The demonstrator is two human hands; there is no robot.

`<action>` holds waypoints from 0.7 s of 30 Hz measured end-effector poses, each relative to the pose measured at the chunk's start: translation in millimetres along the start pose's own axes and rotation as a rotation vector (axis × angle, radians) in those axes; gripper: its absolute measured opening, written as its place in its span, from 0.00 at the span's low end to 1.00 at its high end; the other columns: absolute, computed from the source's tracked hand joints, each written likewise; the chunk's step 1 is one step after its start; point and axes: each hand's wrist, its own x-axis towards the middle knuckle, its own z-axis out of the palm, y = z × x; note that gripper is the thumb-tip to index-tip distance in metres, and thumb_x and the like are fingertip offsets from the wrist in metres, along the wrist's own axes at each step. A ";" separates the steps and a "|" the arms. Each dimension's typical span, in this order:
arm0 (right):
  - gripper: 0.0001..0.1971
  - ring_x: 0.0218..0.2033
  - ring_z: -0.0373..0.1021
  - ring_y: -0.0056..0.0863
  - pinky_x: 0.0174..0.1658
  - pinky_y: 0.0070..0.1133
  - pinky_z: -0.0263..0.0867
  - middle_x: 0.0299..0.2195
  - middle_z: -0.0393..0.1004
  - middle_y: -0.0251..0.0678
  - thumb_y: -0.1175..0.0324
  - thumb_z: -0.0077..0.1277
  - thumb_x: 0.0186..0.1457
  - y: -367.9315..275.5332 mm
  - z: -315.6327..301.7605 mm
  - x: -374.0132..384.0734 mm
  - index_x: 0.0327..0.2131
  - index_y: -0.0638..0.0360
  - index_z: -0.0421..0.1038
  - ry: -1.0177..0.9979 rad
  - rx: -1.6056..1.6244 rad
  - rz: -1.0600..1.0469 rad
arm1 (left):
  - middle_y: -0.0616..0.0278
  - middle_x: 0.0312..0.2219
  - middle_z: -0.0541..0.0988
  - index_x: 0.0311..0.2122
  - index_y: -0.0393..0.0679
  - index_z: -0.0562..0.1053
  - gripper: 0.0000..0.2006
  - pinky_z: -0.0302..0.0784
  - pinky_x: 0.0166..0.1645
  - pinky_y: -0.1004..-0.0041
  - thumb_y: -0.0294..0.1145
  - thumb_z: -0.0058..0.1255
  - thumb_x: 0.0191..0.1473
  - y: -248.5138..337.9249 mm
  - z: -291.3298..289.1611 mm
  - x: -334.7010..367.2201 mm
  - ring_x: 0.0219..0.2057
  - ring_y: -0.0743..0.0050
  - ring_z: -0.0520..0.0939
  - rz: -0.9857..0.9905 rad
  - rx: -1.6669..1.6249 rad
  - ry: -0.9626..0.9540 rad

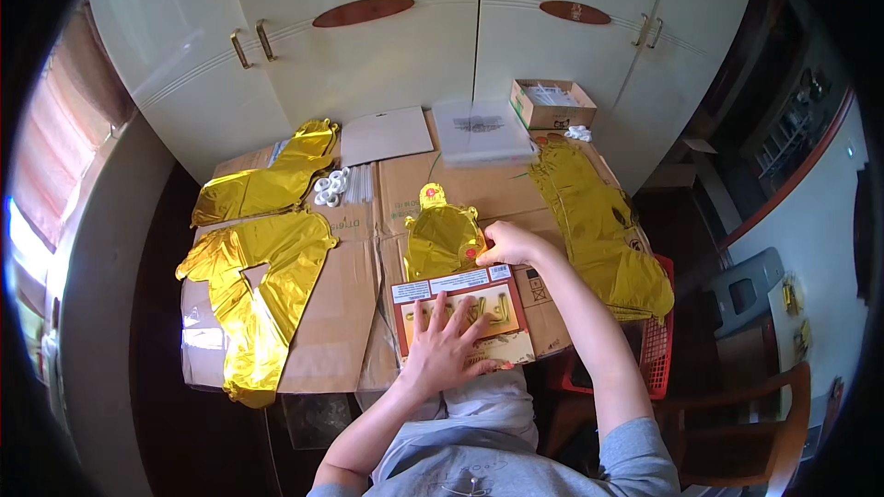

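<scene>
Gold foil pieces, left point(285, 244): flat on the cardboard point(345, 322), well apart from both hands.
Left hand point(444, 340): palm down, fingers spread over the printed card point(502, 308).
Small foil piece point(442, 237): just beyond the card, ahead of the left hand.
Right hand point(516, 244): fingers curled at its right edge; I cannot tell whether they pinch.
Hands: I see them apart.
Right-hand foil point(594, 212): past the right forearm.
</scene>
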 end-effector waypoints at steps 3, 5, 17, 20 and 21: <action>0.21 0.38 0.76 0.41 0.43 0.31 0.69 0.34 0.78 0.52 0.61 0.64 0.38 -2.2 -0.6 -4.2 0.35 0.64 0.77 0.004 -0.020 0.026 | 0.55 0.62 0.59 0.61 0.59 0.64 0.38 0.40 0.63 0.31 0.70 0.44 0.49 1.4 2.2 -0.3 0.64 0.32 0.52 0.002 0.004 0.023; 0.20 0.38 0.76 0.40 0.43 0.31 0.69 0.34 0.79 0.50 0.61 0.65 0.37 2.1 1.0 -7.5 0.35 0.64 0.78 0.005 -0.023 0.037 | 0.54 0.62 0.59 0.61 0.59 0.64 0.38 0.40 0.63 0.30 0.70 0.44 0.50 5.3 2.7 -0.7 0.64 0.32 0.52 0.005 -0.003 0.016; 0.18 0.38 0.72 0.21 0.45 0.22 0.67 0.39 0.79 0.37 0.72 0.62 0.47 -1.9 2.6 2.0 0.43 0.67 0.74 -0.012 0.430 -0.047 | 0.52 0.63 0.59 0.61 0.59 0.64 0.38 0.39 0.62 0.30 0.70 0.42 0.50 -1.2 2.4 -0.3 0.64 0.31 0.53 0.014 0.016 0.012; 0.16 0.38 0.71 0.18 0.45 0.20 0.66 0.40 0.78 0.35 0.73 0.58 0.51 -0.8 5.0 -5.1 0.44 0.67 0.74 -0.045 0.572 -0.112 | 0.53 0.63 0.59 0.61 0.59 0.64 0.37 0.39 0.62 0.30 0.71 0.41 0.51 -2.5 3.6 -0.1 0.64 0.31 0.52 0.019 0.022 0.019; 0.15 0.38 0.70 0.17 0.44 0.19 0.66 0.41 0.78 0.35 0.74 0.57 0.52 -3.4 6.7 -9.4 0.44 0.67 0.73 -0.045 0.628 -0.150 | 0.53 0.63 0.59 0.61 0.59 0.64 0.37 0.40 0.62 0.30 0.70 0.41 0.51 -2.7 3.4 -0.4 0.64 0.32 0.52 0.019 0.027 0.021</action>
